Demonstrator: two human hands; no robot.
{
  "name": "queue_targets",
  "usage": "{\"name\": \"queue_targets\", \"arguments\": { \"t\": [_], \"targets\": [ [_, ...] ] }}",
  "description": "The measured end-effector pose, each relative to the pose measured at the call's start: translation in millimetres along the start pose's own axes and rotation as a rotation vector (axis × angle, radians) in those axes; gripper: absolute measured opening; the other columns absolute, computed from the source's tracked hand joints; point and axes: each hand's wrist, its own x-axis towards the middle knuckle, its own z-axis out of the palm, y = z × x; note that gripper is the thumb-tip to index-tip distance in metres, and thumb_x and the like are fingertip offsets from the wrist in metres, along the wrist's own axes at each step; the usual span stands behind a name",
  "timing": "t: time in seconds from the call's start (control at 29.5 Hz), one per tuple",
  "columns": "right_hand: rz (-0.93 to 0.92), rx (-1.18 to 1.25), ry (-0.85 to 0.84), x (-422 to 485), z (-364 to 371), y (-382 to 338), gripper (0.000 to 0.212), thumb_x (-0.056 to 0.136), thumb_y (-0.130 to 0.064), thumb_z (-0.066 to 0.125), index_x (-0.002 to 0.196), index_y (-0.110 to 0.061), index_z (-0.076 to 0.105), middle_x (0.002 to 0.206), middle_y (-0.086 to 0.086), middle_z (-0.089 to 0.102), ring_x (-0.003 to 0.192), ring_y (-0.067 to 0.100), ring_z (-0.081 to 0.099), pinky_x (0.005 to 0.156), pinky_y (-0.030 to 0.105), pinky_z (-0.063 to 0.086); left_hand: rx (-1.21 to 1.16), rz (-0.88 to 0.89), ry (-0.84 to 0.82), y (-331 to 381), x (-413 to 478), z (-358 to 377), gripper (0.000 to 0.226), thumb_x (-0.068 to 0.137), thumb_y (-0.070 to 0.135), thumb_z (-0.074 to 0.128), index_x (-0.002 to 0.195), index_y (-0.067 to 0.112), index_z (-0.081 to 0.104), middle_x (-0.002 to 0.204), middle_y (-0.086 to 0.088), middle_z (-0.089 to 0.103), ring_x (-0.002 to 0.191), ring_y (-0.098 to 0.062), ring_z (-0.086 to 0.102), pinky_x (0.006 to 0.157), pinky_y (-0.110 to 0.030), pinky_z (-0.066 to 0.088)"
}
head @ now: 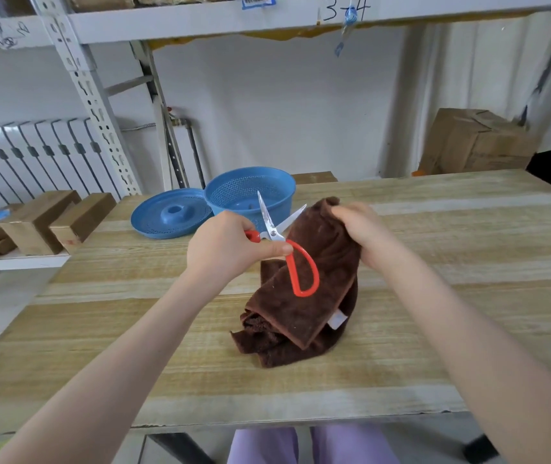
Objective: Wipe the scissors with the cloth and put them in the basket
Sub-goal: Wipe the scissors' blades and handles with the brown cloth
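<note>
- Blue perforated lid lies flat on the wooden table, centre left.
- Wooden blocks, left edge.
- White radiator, left.
- Cardboard box, upper right.

One wide-angle camera, worn on the person's head, looks forward and down over the wooden table. The left hand and right hand sit close, near centre frame, forearms running up from the lower corners; a shelf crosses the top edge.

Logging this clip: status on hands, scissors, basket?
Left hand grips scissors, blades open. Right hand holds cloth beside them. Basket behind, lid off, nothing blocking.
</note>
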Motion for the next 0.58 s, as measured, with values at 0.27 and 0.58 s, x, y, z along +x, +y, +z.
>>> {"name": "queue_targets", "arguments": {
  "t": [0.27,0.58],
  "targets": [
    [0.061,-0.618,-0.113,9,8,6,0.029,0.098,-0.015,0.050,0.079,0.001,0.065,0.082,0.020,0.065,0.082,0.032,0.067,0.090,0.051,0.054,0.025,0.004,-0.025,1,4,1,0.073,0.041,0.084,0.062,0.051,0.019,0.029,0.041,0.009,0.026,0.042,-0.012,0.030,0.046,-0.028,0.024],
    [-0.031,-1.228,-0.335,-36,-9,21,0.015,0.076,-0.026,0.066,0.084,-0.012,0.067,0.082,0.005,0.070,0.078,0.022,0.067,0.067,0.035,0.056,0.025,-0.013,-0.056,3,6,6,0.076,0.036,0.088,0.057,0.053,0.018,0.033,0.042,0.009,0.028,0.042,-0.013,0.032,0.046,-0.028,0.025]
  ]
}}
